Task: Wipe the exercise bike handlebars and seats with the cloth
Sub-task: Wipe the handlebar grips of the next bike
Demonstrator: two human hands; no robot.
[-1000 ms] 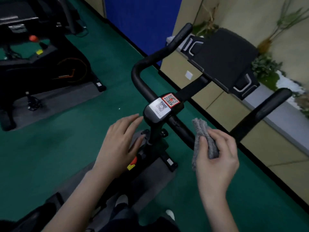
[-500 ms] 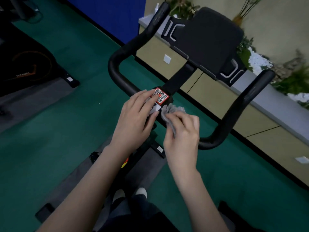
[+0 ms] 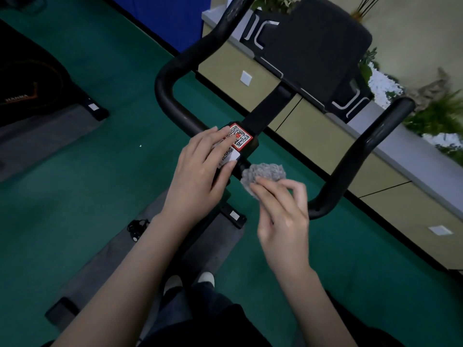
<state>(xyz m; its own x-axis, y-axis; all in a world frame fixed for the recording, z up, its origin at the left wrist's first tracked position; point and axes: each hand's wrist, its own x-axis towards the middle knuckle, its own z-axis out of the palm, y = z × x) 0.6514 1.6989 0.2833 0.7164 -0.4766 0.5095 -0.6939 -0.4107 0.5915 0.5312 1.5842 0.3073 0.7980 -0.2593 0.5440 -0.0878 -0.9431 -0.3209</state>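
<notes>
both hands: they are now meeting at the centre of the handlebars point(image 3: 175, 71), where a second ago they were hovering short of the bar.
left hand point(image 3: 200, 171): it is lying flat with fingers together over the white label point(image 3: 231, 156) and touching the red qr sticker point(image 3: 240, 136) at frame centre; not gripping anything.
right hand point(image 3: 283, 214): its fingers are pinching the bunched grey cloth point(image 3: 263, 175) and pressing it on the bar just right of the centre clamp.
change: the cloth is going from hanging loose in mid-air to touching the bar, so wiping is probably just starting.
view: the camera is sitting closer than before; the console point(image 3: 313, 53) is filling the upper middle.
remaining: both curved grips and the seat, which is not in view, are likely still waiting.
</notes>
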